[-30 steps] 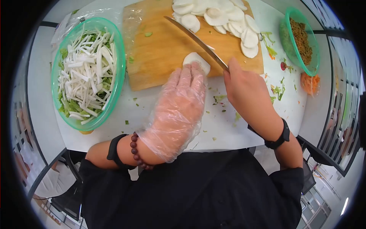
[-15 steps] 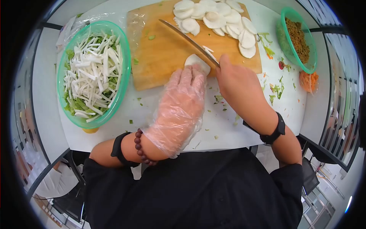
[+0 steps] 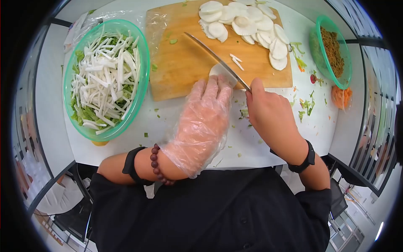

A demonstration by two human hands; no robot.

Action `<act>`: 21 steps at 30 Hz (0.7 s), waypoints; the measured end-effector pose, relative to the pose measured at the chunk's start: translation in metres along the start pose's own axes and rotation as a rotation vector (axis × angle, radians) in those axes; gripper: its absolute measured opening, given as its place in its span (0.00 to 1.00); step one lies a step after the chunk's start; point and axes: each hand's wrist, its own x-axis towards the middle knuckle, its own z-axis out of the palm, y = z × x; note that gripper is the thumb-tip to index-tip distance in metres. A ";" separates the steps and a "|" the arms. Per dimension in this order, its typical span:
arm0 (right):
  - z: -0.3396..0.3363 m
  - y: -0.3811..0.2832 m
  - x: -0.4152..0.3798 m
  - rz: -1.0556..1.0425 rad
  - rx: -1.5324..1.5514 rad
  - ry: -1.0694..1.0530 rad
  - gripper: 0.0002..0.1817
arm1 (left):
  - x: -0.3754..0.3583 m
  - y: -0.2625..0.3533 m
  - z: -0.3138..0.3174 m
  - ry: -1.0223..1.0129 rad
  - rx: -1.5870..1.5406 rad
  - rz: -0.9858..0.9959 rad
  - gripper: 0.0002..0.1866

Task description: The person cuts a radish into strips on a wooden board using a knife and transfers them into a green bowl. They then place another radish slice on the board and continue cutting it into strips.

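Our left hand [image 3: 201, 122], in a plastic glove with fingers close together, presses on the radish piece [image 3: 219, 71]. Our right hand [image 3: 268, 113] is wrapped tight around the knife [image 3: 216, 61] on the board [image 3: 180, 67].

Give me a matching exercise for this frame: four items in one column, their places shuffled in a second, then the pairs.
Items:
1. knife
2. white slices
3. large green bowl
4. small green bowl

Places:
A. far end of the cutting board, in a pile
B. left of the board, full of white strips and greens
C. in the right hand, blade laid across the board
D. right of the board, holding brown crumbly food

Pairs: 1-C, 2-A, 3-B, 4-D

The gloved left hand steadies the white piece by the blade.
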 end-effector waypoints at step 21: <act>0.005 -0.001 0.009 -0.068 -0.002 0.038 0.13 | -0.002 -0.002 -0.001 0.069 -0.052 0.006 0.27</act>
